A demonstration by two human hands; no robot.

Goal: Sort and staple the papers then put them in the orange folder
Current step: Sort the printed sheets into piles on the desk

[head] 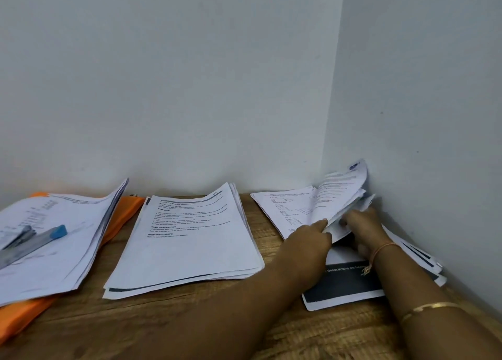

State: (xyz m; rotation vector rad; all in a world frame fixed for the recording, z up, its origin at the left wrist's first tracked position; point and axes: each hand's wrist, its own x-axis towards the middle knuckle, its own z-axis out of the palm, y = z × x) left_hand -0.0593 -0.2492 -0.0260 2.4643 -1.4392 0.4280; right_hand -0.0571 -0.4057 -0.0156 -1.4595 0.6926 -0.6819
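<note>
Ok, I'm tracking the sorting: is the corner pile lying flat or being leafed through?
Leafed through: left hand and right hand hold upper sheets of the corner pile raised, curling against the wall.

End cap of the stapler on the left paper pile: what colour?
The end cap is light blue, stapler body grey. Head view.

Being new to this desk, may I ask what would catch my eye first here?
Both hands, the left hand and right hand, hold up sheets of the rumpled pile of printed white sheets in the far right corner of the wooden table. At the left, a grey stapler with a blue end lies on another paper pile atop the flat orange folder.
</note>
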